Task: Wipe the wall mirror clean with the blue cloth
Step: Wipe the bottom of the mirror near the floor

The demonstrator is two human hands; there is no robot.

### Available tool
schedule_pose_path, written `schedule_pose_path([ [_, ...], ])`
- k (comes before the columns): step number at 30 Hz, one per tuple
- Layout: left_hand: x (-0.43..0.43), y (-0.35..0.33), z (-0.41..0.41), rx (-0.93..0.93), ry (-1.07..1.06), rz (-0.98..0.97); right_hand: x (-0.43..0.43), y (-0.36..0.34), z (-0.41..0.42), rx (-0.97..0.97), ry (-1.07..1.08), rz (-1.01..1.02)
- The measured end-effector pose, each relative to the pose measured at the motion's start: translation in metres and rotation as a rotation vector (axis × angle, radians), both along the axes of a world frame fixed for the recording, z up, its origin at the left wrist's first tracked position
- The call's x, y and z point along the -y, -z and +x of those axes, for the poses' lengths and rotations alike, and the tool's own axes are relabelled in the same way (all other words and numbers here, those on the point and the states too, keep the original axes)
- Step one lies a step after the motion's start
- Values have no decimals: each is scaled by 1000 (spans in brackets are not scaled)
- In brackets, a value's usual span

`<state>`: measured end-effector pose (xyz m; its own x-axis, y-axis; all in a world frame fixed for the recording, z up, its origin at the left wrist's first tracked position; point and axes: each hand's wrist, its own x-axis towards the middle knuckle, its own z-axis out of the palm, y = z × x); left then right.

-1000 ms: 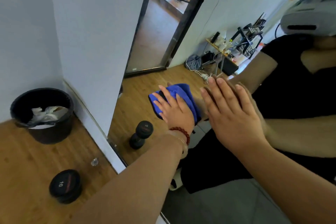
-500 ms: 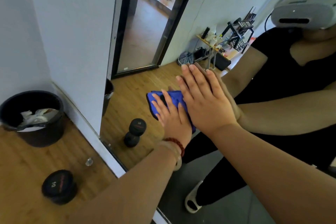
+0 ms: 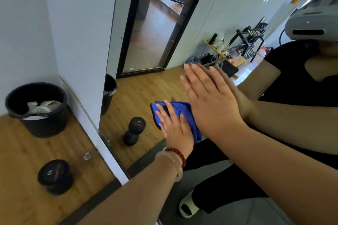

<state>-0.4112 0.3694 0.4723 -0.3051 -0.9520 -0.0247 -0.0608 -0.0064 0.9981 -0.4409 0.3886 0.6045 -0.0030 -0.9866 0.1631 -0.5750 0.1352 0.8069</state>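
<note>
My left hand (image 3: 176, 131) lies flat, fingers spread and straight, pressing the blue cloth (image 3: 180, 106) against the wall mirror (image 3: 142, 93). My right hand (image 3: 210, 100) is just above and to the right of it, open as well, palm flat on the glass and overlapping the cloth's right side. The cloth is bunched under my left palm and shows past my fingertips.

Well to the left of my left hand, a black bin (image 3: 45, 126) stands upright on the wooden floor (image 3: 16, 151) against the wall. It holds crumpled white paper (image 3: 42, 107) lying below the rim. Nearer me than the bin, a black dumbbell (image 3: 54, 175) marked 10 rests on the floor. A small clear object (image 3: 87, 156) sits between it and the mirror's edge; I cannot tell what it is.
</note>
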Motion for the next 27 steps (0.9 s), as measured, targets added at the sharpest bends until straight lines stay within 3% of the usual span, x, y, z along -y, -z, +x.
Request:
schedule_pose_path([
  [6, 38, -62, -13, -126, -159, 9, -30, 1, -15, -65, -10, 8],
  [10, 16, -32, -23, -50, -231, -80, -32, 1, -13, -60, -63, 27],
  [14, -36, 7, -25, -42, -100, -104, -33, -1, -15, -36, -72, 53],
  [16, -23, 3, -28, 52, -89, -98, -34, -3, -14, -15, -72, 68],
  [19, 17, -29, -24, -79, -172, -9, -33, -6, -8, 32, -51, 91],
  [21, 20, -30, -27, -62, -227, -42, -34, -8, -5, 67, -37, 94],
  [24, -33, -5, -35, 82, -190, -96, -36, -9, -8, 34, -53, 99],
  [27, -71, -3, -37, -8, -124, -17, -39, -12, -9, 0, -59, 111],
])
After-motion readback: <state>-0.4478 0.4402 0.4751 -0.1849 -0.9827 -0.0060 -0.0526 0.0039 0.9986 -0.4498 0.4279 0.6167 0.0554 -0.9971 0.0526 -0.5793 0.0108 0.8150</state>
